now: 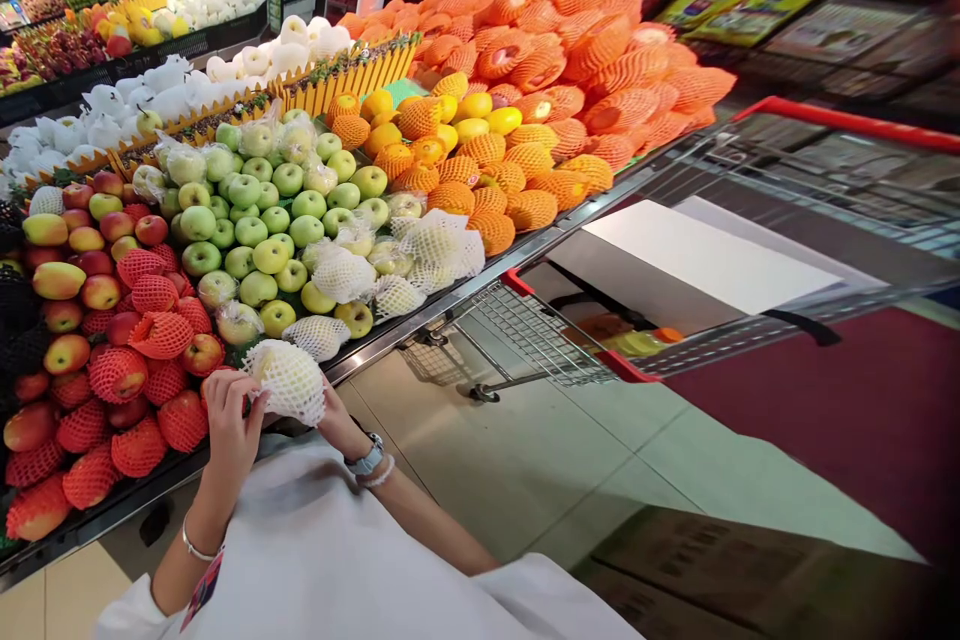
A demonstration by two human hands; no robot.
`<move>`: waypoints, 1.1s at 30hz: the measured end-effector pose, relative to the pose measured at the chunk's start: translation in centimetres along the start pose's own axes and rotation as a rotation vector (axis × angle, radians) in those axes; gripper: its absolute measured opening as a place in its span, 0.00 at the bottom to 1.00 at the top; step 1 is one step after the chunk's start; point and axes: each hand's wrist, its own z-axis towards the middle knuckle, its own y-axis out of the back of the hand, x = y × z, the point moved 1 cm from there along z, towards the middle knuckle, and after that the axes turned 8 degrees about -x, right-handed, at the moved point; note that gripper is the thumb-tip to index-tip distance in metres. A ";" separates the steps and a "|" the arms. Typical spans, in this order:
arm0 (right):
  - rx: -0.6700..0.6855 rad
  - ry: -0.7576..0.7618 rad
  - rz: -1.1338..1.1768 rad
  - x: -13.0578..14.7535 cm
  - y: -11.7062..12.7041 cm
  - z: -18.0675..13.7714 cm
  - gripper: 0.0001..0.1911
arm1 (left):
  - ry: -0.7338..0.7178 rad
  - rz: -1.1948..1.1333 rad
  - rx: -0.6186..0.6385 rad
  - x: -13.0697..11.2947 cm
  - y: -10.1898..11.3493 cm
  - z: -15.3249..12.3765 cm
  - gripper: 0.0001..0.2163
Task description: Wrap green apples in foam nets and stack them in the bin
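Pale fruit (285, 370) in a white foam net (306, 402)
Rounded, its yellowish-green skin showing faintly through the mesh, it is held up between the left hand (234, 415) and right hand (337, 420).

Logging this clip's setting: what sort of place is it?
Most likely a supermarket's produce section: heaped round green apples, a silver wire shopping cart with red trim, and slanted shelves of colourful packets with pale price cards all point that way.

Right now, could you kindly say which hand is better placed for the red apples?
Probably the left hand, nearer the red apples; the right hand sits farther away, partly hidden behind the held fruit.
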 end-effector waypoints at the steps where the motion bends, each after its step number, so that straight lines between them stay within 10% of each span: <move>1: 0.000 0.007 -0.007 0.0 -0.1 0.0 0.49 | 0.071 -0.038 -0.043 0.3 -0.3 -0.2 0.08; 8: -0.033 0.109 -0.025 2.5 -1.6 -0.5 0.49 | 0.455 -0.551 0.154 0.8 -1.6 -0.6 0.38; 18: 0.001 0.186 -0.092 3.4 -2.1 -0.7 0.39 | 0.654 -0.668 0.131 3.1 -2.9 -1.7 0.36; 27: -0.080 0.562 -0.645 7.2 -2.0 -1.0 0.19 | 0.940 -0.525 -0.013 5.4 -4.8 -4.1 0.38; 33: 0.031 0.831 -0.859 8.2 -2.3 -1.3 0.25 | 0.788 -0.432 -0.008 5.9 -3.6 -3.1 0.35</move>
